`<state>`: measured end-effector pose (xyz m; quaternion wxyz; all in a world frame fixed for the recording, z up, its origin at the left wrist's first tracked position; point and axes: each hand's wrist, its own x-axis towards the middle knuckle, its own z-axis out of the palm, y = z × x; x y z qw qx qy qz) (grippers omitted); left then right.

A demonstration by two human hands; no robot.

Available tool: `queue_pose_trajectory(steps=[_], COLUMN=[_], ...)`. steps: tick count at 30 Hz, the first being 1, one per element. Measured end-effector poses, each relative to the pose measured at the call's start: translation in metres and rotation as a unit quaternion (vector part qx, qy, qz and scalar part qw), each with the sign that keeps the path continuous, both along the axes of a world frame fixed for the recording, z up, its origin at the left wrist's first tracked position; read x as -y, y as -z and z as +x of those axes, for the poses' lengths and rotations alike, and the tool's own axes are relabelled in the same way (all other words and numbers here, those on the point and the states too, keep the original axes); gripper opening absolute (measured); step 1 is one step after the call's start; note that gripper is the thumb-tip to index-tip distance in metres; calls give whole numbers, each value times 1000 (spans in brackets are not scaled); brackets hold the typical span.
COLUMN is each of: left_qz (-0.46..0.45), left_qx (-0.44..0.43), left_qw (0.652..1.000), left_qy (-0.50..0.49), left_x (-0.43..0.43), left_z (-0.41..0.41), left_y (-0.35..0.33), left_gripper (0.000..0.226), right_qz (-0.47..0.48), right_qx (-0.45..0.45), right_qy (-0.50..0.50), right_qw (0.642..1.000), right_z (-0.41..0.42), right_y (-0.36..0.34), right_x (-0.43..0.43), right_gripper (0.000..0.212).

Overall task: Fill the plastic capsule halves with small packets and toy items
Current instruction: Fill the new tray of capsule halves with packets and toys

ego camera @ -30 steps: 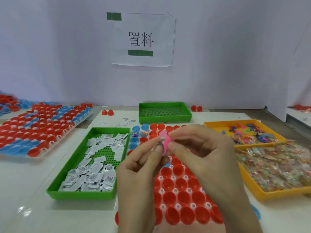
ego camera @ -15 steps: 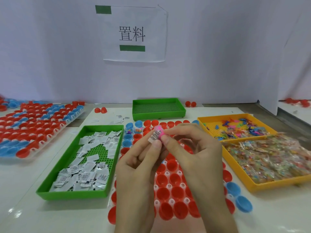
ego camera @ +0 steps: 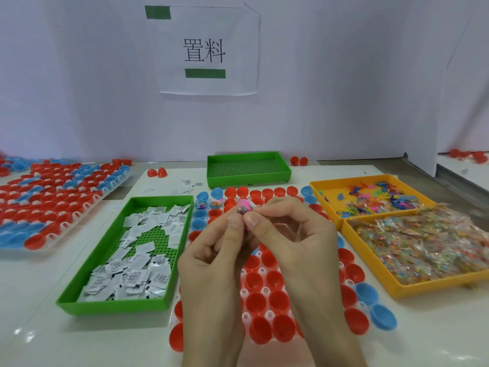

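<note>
1. The left hand (ego camera: 211,260) and the right hand (ego camera: 296,242) meet fingertip to fingertip in the air above the capsule rack (ego camera: 268,313). The left pinches a small white packet (ego camera: 241,210) with dark print, and the right pinches a pink toy piece (ego camera: 246,203) pressed against it. The other fingers are curled and hold nothing more.
2. The step in hand looks like pairing one packet with one toy before loading. Both are off the bench (ego camera: 39,327) and in no capsule yet.
3. The next move calls for lowering the pair into one empty cup among the red capsule halves (ego camera: 255,301) and letting both go together. Nearly all the near cups look empty. Only a few filled halves (ego camera: 202,206) at the far left corner show contents.
4. The green packet tray (ego camera: 111,304) lies just beside the rack on the left. On the right are an orange tray of coloured toy pieces (ego camera: 325,205) and an orange tray of clear bagged items (ego camera: 375,271). An empty green tray (ego camera: 287,168) sits behind the rack, and a second rack of halves (ego camera: 53,202) lies well apart at far left.
5. In the way — the hands themselves hide the rack's middle cups. Loose blue halves (ego camera: 383,316) crowd its right edge. The light packet may cling to a fingertip rather than drop.
</note>
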<state>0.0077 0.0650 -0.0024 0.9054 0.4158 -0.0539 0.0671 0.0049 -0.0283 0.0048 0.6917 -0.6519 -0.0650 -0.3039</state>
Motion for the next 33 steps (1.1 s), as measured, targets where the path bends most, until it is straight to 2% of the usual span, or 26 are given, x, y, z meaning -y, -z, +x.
queue_pose_trajectory(steps=[5, 10, 13, 18, 21, 26, 29, 31, 33], left_qz=[45, 15, 3, 35, 27, 27, 117, 189, 232], left_qx=[42, 9, 0, -1, -14, -7, 17, 49, 77], left_qw=[997, 1000, 1000, 999, 999, 999, 991, 978, 967], left_qy=[40, -15, -27, -13, -25, -40, -62, -69, -72], left_x=[1, 9, 4, 1, 2, -1, -7, -10, -12], left_z=[-1, -1, 0, 0, 0, 0, 0, -1, -2], left_y=[2, 2, 2, 2, 2, 0, 0, 0, -1], left_gripper=[37, 33, 34, 38, 38, 26, 25, 16, 12], right_qz=[71, 133, 105, 22, -18, -65, -80, -109, -151], right_qx=[10, -25, -24, 9, 23, 5, 15, 23, 29], right_qy=[38, 35, 35, 62, 56, 19, 21, 8, -10], right_qw=[997, 990, 994, 998, 998, 998, 996, 994, 988], right_z=[2, 1, 0, -2, -2, -4, -5, -6, -7], right_y=[3, 8, 9, 8, 8, 4, 0, -3, -4], right_x=[-6, -20, -21, -13, -9, 1, 13, 19, 24], right_gripper=[15, 25, 22, 5, 12, 10, 19, 26, 24])
